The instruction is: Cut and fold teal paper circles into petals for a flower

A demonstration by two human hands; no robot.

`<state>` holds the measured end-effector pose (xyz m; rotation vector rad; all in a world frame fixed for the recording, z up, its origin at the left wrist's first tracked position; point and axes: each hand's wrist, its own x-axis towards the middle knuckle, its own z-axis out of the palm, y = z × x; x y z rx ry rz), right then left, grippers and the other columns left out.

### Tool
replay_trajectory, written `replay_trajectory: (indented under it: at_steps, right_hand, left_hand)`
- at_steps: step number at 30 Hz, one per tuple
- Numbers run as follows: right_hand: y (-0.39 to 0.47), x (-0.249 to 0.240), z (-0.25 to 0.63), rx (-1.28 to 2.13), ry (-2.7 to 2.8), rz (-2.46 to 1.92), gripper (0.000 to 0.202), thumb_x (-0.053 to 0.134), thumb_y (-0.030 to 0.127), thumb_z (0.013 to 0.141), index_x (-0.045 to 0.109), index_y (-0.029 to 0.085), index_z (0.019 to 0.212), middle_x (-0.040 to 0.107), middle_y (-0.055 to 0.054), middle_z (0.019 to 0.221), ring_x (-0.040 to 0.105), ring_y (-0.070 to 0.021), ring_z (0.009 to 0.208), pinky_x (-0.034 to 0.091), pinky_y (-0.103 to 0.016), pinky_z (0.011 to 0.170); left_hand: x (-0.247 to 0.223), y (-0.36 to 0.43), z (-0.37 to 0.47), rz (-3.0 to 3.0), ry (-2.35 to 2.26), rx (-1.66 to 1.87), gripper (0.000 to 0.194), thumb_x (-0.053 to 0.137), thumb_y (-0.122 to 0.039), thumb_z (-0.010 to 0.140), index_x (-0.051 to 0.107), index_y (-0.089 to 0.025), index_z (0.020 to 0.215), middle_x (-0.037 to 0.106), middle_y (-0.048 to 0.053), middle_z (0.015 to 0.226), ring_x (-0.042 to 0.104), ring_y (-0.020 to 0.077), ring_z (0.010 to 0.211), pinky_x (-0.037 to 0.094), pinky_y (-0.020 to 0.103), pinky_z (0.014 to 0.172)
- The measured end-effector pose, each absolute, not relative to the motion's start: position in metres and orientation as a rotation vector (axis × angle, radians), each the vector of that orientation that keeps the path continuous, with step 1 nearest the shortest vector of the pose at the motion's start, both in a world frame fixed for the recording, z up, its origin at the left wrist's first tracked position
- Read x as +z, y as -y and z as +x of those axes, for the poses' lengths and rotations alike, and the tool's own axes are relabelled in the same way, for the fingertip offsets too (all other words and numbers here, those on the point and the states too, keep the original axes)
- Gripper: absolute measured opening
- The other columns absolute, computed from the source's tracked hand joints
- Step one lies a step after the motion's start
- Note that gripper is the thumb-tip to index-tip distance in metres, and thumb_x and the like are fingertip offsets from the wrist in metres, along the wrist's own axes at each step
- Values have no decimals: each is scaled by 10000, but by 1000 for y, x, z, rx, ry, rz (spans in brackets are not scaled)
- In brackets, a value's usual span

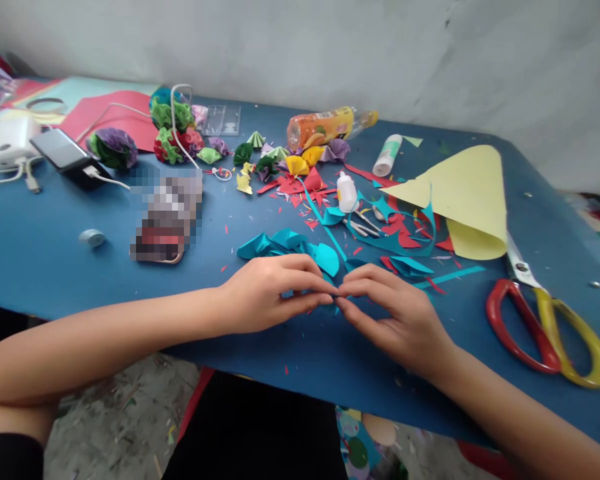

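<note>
Nearly closed pinches of the left hand (pixel 260 293) and right hand (pixel 397 310) meet tip to tip above the blue table (pixel 75 273); the fingers hide what, if anything, they grip, so I cannot tell. Folded turquoise paper pieces (pixel 283 243) lie just beyond the left hand, the leftmost tapering to a point toward the left, its long axis running mostly sideways. Past the right hand, another turquoise folded piece (pixel 411 267) also lies lengthwise from left to right. Left fingers stretch rightward, back of the hand upward, thumb beneath; right fingers reach leftward, the thumb lower, its forearm slanting from the bottom right corner.
</note>
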<state>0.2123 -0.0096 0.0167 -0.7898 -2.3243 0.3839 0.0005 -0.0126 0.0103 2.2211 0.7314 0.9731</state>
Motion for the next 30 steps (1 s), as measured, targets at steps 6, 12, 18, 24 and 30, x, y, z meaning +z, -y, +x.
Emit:
replay_trajectory:
  at_steps: [6, 12, 18, 24, 30]
  right_hand:
    - [8, 11, 219, 205, 2370, -730, 77, 540, 175, 854, 592, 222, 884, 634, -40, 816, 637, -162, 755, 529, -297, 673]
    - [14, 18, 213, 179, 2413, -739, 76, 548, 148, 845, 584, 214, 853, 647, -47, 804, 634, -160, 727, 523, -290, 639]
    - [17, 19, 212, 171, 2385, -753, 67, 548, 136, 844, 568, 200, 854, 634, -49, 805, 626, -157, 736, 513, -280, 635]
    - [13, 20, 214, 209, 2360, -818, 65, 553, 129, 837, 570, 191, 830, 614, -40, 771, 617, -142, 713, 507, -256, 606]
    - [15, 17, 214, 151, 2376, -782, 61, 559, 123, 837, 564, 184, 842, 616, -52, 792, 613, -150, 734, 505, -270, 637]
  left_hand:
    - [9, 11, -1, 2254, -645, 923, 197, 520, -219, 888, 693, -171, 970, 665, 65, 879, 624, 109, 775, 504, 192, 704]
    - [5, 11, 1, 2311, -716, 951, 216, 484, -235, 907, 674, -140, 946, 664, 70, 864, 625, 115, 789, 509, 202, 721]
    - [6, 11, 3, 2279, -677, 1045, 177, 528, -195, 881, 676, -104, 848, 662, 70, 787, 617, 107, 732, 500, 189, 683]
    - [5, 8, 0, 2193, -562, 935, 187, 539, -161, 873, 669, -128, 1002, 677, 80, 890, 632, 106, 781, 511, 197, 735]
    - [4, 8, 2, 2219, -565, 982, 162, 569, -141, 848, 685, -88, 947, 677, 85, 827, 622, 98, 715, 508, 179, 688]
